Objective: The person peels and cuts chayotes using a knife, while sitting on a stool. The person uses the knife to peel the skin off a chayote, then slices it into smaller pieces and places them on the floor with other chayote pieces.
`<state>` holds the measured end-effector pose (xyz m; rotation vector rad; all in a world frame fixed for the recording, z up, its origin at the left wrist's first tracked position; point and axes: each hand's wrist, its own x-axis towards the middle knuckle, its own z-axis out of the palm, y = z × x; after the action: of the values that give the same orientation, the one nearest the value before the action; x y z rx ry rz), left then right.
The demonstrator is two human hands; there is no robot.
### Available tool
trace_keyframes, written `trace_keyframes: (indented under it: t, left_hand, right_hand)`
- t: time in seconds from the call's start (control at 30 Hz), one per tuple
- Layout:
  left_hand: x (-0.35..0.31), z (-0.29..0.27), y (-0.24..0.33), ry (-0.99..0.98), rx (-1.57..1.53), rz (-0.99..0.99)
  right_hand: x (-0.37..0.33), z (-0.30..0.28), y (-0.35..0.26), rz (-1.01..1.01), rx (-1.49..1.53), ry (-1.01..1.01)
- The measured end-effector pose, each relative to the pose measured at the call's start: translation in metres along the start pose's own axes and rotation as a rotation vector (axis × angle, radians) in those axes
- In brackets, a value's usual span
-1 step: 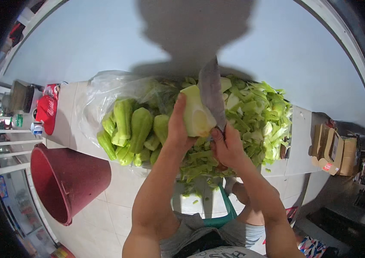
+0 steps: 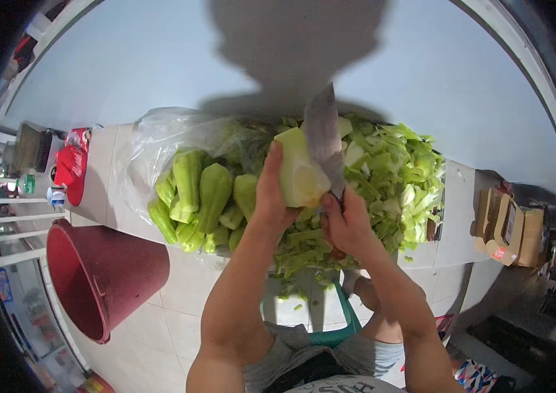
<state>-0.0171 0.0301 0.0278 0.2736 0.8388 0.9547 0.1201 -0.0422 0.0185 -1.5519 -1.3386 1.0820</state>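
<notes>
My left hand [image 2: 270,193] is wrapped round the left side of a thick, peeled, pale-green gourd [image 2: 299,173], its exact kind unclear. In my right hand [image 2: 348,226] is a kitchen knife [image 2: 324,137] with a broad grey blade that points away from me. The blade lies along the gourd's right side; I cannot tell if its edge is in the flesh. Left of my hands, several long green vegetables [image 2: 214,196] lie by a clear plastic bag [image 2: 150,137]. A heap of green peelings [image 2: 396,180] spreads on the right and below my hands.
At the left stands a dark red tub [image 2: 127,268], tilted in view. A red plastic bag [image 2: 71,167] lies beyond it. Cardboard boxes [image 2: 504,229] are at the right. A pale wall [image 2: 160,65] rises behind the heap. Part of a green stool [image 2: 350,314] shows between my legs.
The knife blade has shifted slightly right and turned, so its flat face catches more light. My left hand and the gourd have hardly moved.
</notes>
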Motion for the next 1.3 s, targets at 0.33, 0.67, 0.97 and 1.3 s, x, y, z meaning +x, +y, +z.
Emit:
trace_keyframes:
  t: [0.33, 0.67, 0.97, 1.3]
  left_hand:
    - [0.004, 0.003, -0.006, -0.002, -0.181, 0.091]
    - [0.005, -0.001, 0.002, -0.086, -0.127, 0.023]
    - [-0.003, 0.004, 0.008, -0.046, -0.113, 0.009]
    - [-0.001, 0.002, 0.000, -0.118, -0.078, -0.032]
  right_hand:
    - [0.001, -0.001, 0.002, 0.006, -0.045, 0.062]
    - [-0.005, 0.005, 0.003, 0.101, -0.038, 0.002]
    - [-0.005, 0.007, -0.001, 0.087, -0.052, -0.020]
    - [0.000, -0.001, -0.011, 0.172, 0.014, -0.095]
